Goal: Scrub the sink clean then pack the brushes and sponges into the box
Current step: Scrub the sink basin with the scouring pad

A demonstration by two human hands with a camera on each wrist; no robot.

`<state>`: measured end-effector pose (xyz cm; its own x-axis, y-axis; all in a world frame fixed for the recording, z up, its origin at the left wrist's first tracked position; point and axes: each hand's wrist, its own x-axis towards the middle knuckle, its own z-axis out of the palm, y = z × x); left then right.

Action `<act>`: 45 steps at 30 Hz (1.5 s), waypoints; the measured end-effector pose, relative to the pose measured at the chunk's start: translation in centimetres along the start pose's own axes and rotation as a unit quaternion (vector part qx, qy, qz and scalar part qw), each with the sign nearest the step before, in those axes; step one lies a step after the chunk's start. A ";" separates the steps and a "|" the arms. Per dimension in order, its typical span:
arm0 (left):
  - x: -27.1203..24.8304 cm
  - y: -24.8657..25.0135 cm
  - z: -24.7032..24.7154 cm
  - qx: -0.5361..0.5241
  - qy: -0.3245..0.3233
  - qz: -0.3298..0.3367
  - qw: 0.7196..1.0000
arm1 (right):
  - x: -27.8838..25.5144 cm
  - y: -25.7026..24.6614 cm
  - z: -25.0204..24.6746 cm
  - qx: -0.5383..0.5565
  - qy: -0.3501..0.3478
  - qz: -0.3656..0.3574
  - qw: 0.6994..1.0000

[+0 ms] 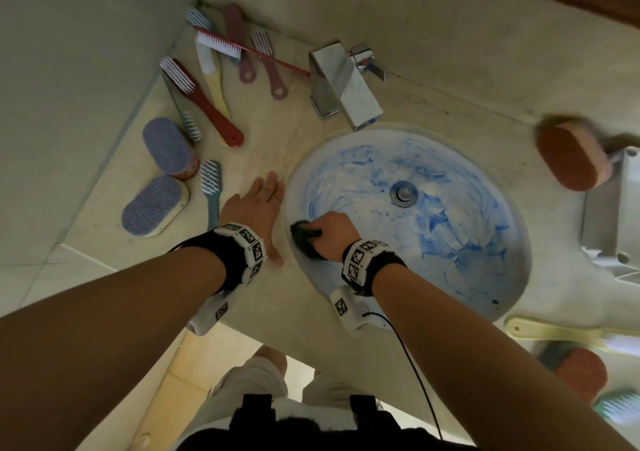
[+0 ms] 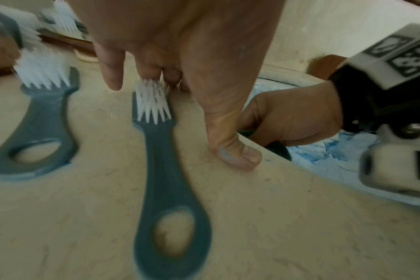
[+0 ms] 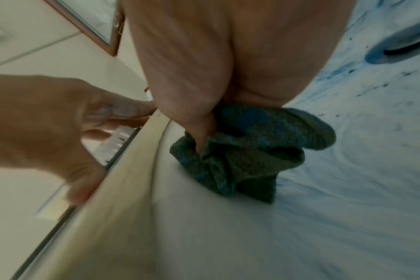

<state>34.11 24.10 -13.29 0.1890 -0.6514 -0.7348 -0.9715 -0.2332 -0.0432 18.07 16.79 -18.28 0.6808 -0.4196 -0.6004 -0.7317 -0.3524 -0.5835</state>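
The round sink (image 1: 485,270) is smeared with blue streaks around its drain (image 1: 403,193). My right hand (image 1: 329,234) grips a dark green scrub pad (image 1: 304,239) (image 3: 247,151) against the sink's near-left wall. My left hand (image 1: 256,201) lies flat with straight fingers on the counter beside the sink rim, thumb (image 2: 237,155) pressed down. A teal brush (image 1: 211,187) (image 2: 165,170) lies just left of it. Several more brushes (image 1: 207,97) and two purple sponges (image 1: 156,204) lie further left.
A chrome faucet (image 1: 343,86) stands behind the sink. An orange sponge (image 1: 568,159) sits at the right beside a grey box (image 1: 609,215). A yellow brush (image 1: 554,332), another orange sponge (image 1: 581,371) and a teal brush lie at the near right.
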 end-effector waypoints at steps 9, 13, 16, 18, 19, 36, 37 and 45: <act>0.0 0.2 -0.2 -0.003 0.000 -0.005 1.000 | 0.7 0.3 -0.1 -0.029 -0.026 0.006 0.999; -0.2 0.3 -0.2 -0.008 0.004 -0.010 1.000 | 2.0 0.1 -0.9 -0.031 -0.008 0.018 0.999; -0.3 0.4 -0.4 -0.007 0.000 -0.007 1.000 | 0.6 0.9 -0.3 -0.045 -0.036 0.015 0.998; -0.3 0.4 -0.3 -0.009 0.001 -0.007 1.000 | -0.8 1.7 0.2 -0.051 -0.073 0.013 0.996; -0.3 0.3 -0.3 -0.011 0.002 -0.007 1.000 | -1.4 2.2 0.2 -0.051 -0.092 0.013 0.994; -0.5 0.2 -0.3 -0.025 0.010 0.003 1.000 | -3.4 2.1 0.6 -0.019 -0.099 -0.010 0.995; -0.5 0.2 -0.3 -0.027 0.010 0.004 1.000 | -4.0 2.3 0.6 -0.014 -0.110 -0.014 0.994; -0.2 -0.1 0.2 -0.049 0.015 0.015 0.999 | -1.7 0.5 0.4 -0.015 -0.042 0.009 0.999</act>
<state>34.16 24.41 -13.25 0.1659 -0.6803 -0.7139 -0.9583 -0.2819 0.0460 16.57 17.67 -17.77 0.6667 -0.3552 -0.6552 -0.7440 -0.3702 -0.5563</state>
